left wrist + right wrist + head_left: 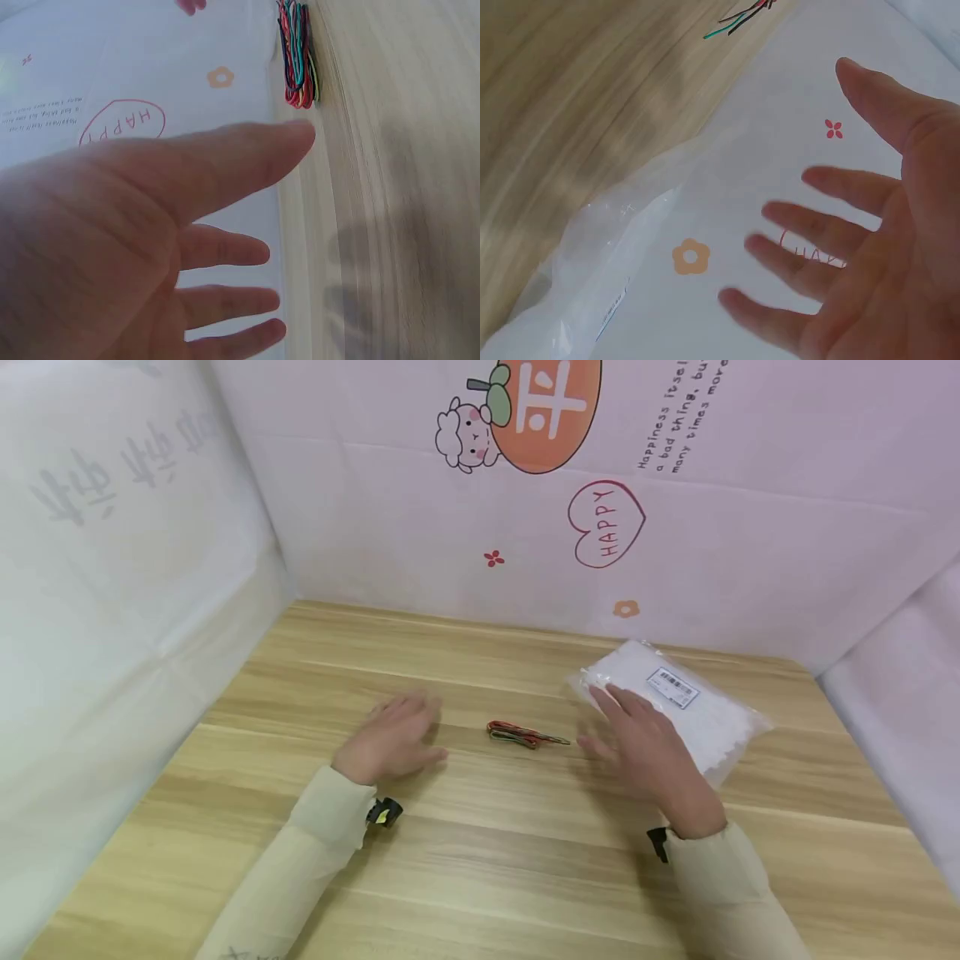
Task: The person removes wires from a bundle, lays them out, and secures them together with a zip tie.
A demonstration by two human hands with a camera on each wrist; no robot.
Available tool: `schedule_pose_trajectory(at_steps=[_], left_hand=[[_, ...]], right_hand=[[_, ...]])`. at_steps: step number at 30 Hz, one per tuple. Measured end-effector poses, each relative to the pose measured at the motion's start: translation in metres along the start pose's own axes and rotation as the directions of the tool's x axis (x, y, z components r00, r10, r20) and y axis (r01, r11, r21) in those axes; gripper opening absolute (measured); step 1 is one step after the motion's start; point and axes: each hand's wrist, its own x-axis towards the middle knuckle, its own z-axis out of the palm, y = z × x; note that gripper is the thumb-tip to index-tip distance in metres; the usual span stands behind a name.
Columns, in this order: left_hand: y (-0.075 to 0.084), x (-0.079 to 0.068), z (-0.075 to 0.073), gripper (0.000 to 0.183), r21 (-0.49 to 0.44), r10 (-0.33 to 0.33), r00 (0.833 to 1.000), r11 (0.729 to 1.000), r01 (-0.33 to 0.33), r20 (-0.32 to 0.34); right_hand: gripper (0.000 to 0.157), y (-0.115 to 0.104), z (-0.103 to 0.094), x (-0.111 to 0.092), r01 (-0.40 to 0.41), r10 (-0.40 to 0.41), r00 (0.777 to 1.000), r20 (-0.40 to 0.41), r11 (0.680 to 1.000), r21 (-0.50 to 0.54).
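A folded bundle of thin coloured wires (pixel 513 734) lies on the wooden table between the two hands. In the left wrist view the wires (pixel 298 56) show red, green, black and yellow strands; loose wire ends (pixel 739 19) appear at the top of the right wrist view. To the left of the bundle, the left hand (pixel 393 739) hovers with its fingers extended, holding nothing. The right hand (pixel 645 747) is to the right, also with spread fingers and nothing in its grasp. Beside and partly behind it lies a clear plastic bag (pixel 701 718) with white contents and a barcode label.
The wooden table (pixel 480 868) is bordered by a white printed cloth (pixel 390 527) at the back and white cloth on both sides. Dark straps (pixel 386 812) sit at the wrists, by the pale sleeves.
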Motion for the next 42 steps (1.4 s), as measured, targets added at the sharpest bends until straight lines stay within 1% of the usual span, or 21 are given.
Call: schedule_pose_trajectory(at_steps=[2,3,5,8,10,12,14,18,24,26,30,35,42], left_hand=[[0.004,0.004,-0.001,0.075,0.020,0.043,0.999,0.999,-0.043,-0.030],[0.006,0.006,-0.001,0.071,0.038,0.066,0.997,0.997,-0.064,-0.043],[0.011,0.012,-0.001,0.063,0.070,0.106,0.993,0.992,-0.102,-0.055],[0.019,0.023,0.001,0.056,0.120,0.162,0.985,0.981,-0.153,-0.064],[0.024,0.030,0.003,0.051,0.145,0.190,0.979,0.973,-0.178,-0.074],[0.030,0.037,0.004,0.047,0.163,0.211,0.973,0.967,-0.195,-0.090],[0.036,0.043,0.006,0.043,0.173,0.220,0.971,0.964,-0.201,-0.098],[0.049,0.053,0.010,0.038,0.199,0.226,0.971,0.958,-0.205,-0.084],[0.065,0.068,0.016,0.034,0.259,0.258,0.964,0.937,-0.235,-0.060],[0.069,0.074,0.019,0.030,0.272,0.266,0.963,0.931,-0.243,-0.050],[0.077,0.084,0.025,0.027,0.267,0.270,0.963,0.930,-0.254,-0.025],[0.083,0.090,0.030,0.022,0.241,0.276,0.961,0.934,-0.265,-0.011],[0.086,0.095,0.035,0.015,0.219,0.299,0.954,0.933,-0.285,-0.031]], right_hand=[[0.061,0.001,0.000,0.005,0.055,-0.055,0.998,-0.035,0.998,-0.003],[0.056,0.001,0.001,0.007,0.067,-0.067,0.997,-0.034,0.998,0.006],[0.048,0.002,0.004,0.012,0.069,-0.069,0.998,-0.009,0.997,0.027],[0.038,0.003,0.009,0.018,0.049,-0.053,0.997,0.053,0.996,0.080],[0.031,0.003,0.012,0.021,0.033,-0.042,0.995,0.091,0.994,0.107],[0.026,0.003,0.015,0.025,0.029,-0.042,0.993,0.111,0.992,0.119],[0.022,0.004,0.018,0.028,0.030,-0.045,0.992,0.121,0.992,0.127],[0.018,0.004,0.022,0.032,0.035,-0.052,0.990,0.131,0.991,0.132],[0.016,0.000,0.026,0.036,0.081,-0.096,0.988,0.123,0.989,0.122],[0.013,-0.001,0.027,0.038,0.097,-0.111,0.987,0.118,0.989,0.115],[0.006,0.000,0.030,0.041,0.111,-0.122,0.985,0.118,0.989,0.102],[0.004,0.001,0.033,0.043,0.088,-0.099,0.986,0.137,0.993,0.082],[0.004,0.001,0.035,0.046,0.073,-0.080,0.987,0.140,0.996,0.055]])
